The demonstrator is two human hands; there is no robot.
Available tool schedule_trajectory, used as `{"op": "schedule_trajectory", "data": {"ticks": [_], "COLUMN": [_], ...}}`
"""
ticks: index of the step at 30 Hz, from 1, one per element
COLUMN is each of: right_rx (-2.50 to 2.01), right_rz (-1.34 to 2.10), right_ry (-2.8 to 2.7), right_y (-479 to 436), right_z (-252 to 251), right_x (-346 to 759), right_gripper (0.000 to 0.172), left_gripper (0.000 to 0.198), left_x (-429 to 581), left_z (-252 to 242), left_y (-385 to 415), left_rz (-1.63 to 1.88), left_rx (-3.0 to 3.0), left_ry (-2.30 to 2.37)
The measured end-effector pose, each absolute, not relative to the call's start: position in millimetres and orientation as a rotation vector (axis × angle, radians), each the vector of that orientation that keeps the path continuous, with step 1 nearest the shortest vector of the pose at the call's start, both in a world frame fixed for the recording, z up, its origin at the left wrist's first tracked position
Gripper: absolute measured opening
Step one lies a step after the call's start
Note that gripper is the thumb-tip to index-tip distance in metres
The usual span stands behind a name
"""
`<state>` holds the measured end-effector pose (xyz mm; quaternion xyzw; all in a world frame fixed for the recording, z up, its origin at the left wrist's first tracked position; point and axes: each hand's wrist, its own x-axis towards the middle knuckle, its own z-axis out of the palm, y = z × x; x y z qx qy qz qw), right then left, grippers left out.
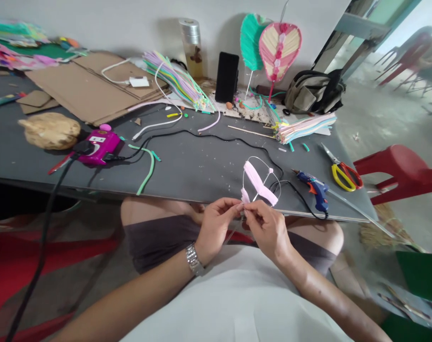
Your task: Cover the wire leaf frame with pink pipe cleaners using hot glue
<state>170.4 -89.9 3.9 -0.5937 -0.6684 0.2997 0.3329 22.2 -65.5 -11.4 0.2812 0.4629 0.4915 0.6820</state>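
Over my lap, at the table's front edge, my left hand (217,223) and my right hand (267,225) meet, each with thumb and fingers pinched together. Between them they grip the lower end of a wire frame (255,157) partly wrapped with pink pipe cleaner (255,178). The frame is a thin rounded loop with a stem and a small pink knob on its right side. Just what lies between the fingertips is hidden. To the right of the frame rests a blue glue gun (317,190), with scissors (340,168) beyond it.
A magenta power socket (100,146) with a black cable sits left on the grey table (187,166). Pipe cleaner bundles (178,80), cardboard (91,92), a phone (226,77), a bottle (191,47) and two finished fans (280,52) stand or lie behind. A red stool (397,164) is at right.
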Motion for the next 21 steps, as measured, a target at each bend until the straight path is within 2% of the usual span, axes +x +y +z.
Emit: {"op": "schedule_trajectory", "data": {"ticks": [6,15,21], "right_rx": [-1.626,-1.501,-1.532], "right_rz": [0.713,1.328,1.438], "right_ry": [-1.736,-1.259,-1.153], "right_y": [-89,-74,-69], "right_z": [1,9,17], "right_x": [171,169,169], "right_gripper": [0.015,0.024,0.025], "left_gripper": [0.029,0.03,0.036], "left_x": [24,22,22], "left_z": [-10,-11,-15], "left_y": [-66,-69,-68], "left_rz": [1.091,1.07,1.077], "left_rx": [0.641,0.67,0.622], "left_ry": [1.042,1.043,1.049]}}
